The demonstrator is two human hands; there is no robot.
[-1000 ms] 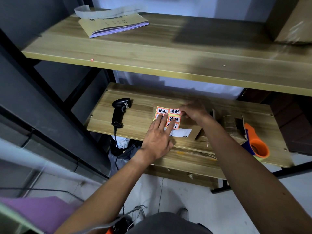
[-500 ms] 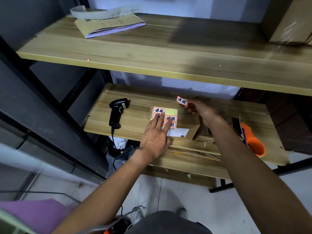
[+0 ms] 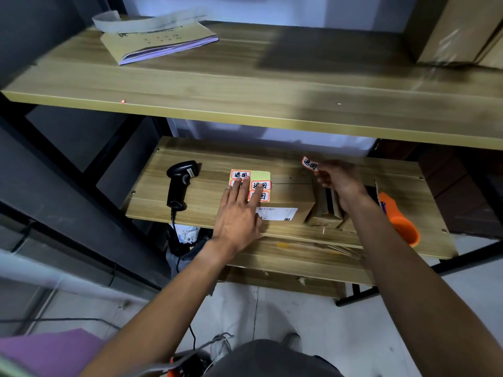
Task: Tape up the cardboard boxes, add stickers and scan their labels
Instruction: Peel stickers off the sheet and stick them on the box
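A cardboard box with a white shipping label on its front lies on the lower wooden shelf. A yellow-green sticker sheet with red-bordered stickers rests on the box's left part. My left hand lies flat on the sheet, fingers spread, pinning it down. My right hand hovers above the box's right end, pinching one peeled sticker between its fingertips. A black barcode scanner lies to the left of the box.
An orange tape dispenser sits at the right of the lower shelf, beside smaller cardboard pieces. On the upper shelf lie a yellow booklet and a box at the right. The scanner's cable hangs down below the shelf.
My right hand peeled one sticker off the sheet and carried it up and to the right. My left hand stayed pressed on the sheet.
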